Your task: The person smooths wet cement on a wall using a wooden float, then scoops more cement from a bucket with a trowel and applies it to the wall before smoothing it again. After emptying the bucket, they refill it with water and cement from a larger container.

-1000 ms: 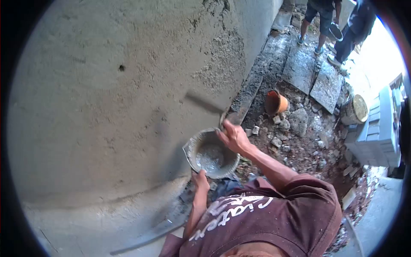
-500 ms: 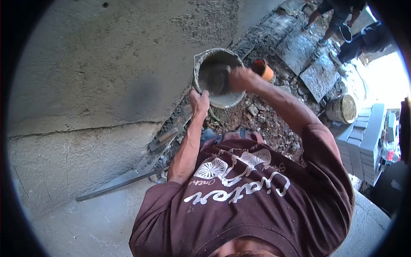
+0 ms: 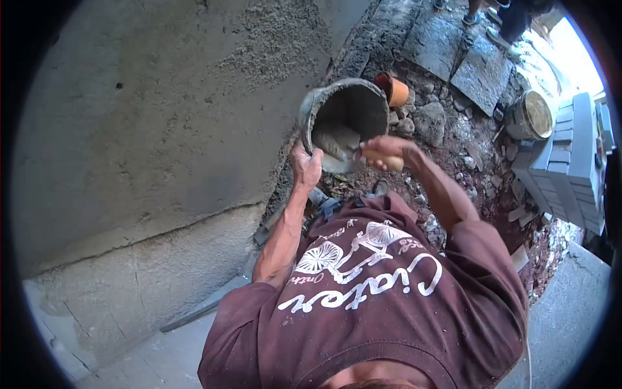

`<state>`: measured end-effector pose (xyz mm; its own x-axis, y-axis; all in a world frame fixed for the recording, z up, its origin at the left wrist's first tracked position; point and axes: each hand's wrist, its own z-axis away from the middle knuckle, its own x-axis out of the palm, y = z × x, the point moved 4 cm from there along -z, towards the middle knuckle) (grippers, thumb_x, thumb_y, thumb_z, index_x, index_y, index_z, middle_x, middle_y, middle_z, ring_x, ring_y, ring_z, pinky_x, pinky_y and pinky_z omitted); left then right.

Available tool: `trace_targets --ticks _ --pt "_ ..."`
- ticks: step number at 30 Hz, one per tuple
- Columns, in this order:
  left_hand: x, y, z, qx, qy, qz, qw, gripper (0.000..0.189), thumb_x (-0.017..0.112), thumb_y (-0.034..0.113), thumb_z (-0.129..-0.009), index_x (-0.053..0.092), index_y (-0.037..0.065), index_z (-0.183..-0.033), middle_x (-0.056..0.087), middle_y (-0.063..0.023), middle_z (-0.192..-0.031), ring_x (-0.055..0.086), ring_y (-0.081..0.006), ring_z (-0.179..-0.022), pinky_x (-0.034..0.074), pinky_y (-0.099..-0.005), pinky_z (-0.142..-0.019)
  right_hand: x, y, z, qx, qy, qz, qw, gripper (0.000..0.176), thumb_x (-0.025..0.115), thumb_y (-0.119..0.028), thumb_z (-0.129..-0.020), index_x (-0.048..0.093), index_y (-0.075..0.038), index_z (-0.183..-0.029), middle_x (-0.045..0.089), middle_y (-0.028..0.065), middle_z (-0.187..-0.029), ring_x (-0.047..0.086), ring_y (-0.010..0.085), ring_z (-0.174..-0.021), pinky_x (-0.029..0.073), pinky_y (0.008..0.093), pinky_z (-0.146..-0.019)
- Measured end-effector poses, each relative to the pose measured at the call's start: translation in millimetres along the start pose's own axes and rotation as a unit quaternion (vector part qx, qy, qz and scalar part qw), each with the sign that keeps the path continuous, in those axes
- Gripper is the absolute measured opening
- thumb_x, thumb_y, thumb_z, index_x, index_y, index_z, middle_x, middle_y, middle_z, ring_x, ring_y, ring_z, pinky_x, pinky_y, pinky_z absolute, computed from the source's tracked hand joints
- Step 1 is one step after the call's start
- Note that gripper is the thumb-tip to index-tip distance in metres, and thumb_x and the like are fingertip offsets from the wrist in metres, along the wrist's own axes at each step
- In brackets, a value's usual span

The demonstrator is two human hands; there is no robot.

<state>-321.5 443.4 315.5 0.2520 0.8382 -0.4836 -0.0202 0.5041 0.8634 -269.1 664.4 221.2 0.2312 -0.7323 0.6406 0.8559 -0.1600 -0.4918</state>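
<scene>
My maroon shirt (image 3: 389, 324) carries large white script that reads roughly "Ciaten", next to a white bicycle drawing. The smaller lettering around the drawing is too small to read.

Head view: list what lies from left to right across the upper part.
Plastered wall → left hand gripping the bucket rim → bucket → orange pot → round tub → stacked grey blocks.

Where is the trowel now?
Head view, upper centre: the trowel sits in the right hand, blade inside the tilted mortar bucket, whose rim the left hand grips.
</scene>
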Motion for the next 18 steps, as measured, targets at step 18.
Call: trace_targets --ticks 18 --pt "-94.7 -149.3 -26.6 -0.134 0.092 0.383 0.909 0.046 0.057 0.000 -0.071 0.052 0.007 -0.116 0.058 -0.0055 -0.100 0.058 -0.0215 -0.092 0.052 -0.0376 -0.080 39.6 -24.6 175.5 -0.613 0.406 -0.167 0.657 0.038 0.064 -0.022 -0.090 0.051 -0.006 -0.122 0.058 0.0005 -0.079 0.054 0.0063 -0.053 0.048 0.0203 -0.043"
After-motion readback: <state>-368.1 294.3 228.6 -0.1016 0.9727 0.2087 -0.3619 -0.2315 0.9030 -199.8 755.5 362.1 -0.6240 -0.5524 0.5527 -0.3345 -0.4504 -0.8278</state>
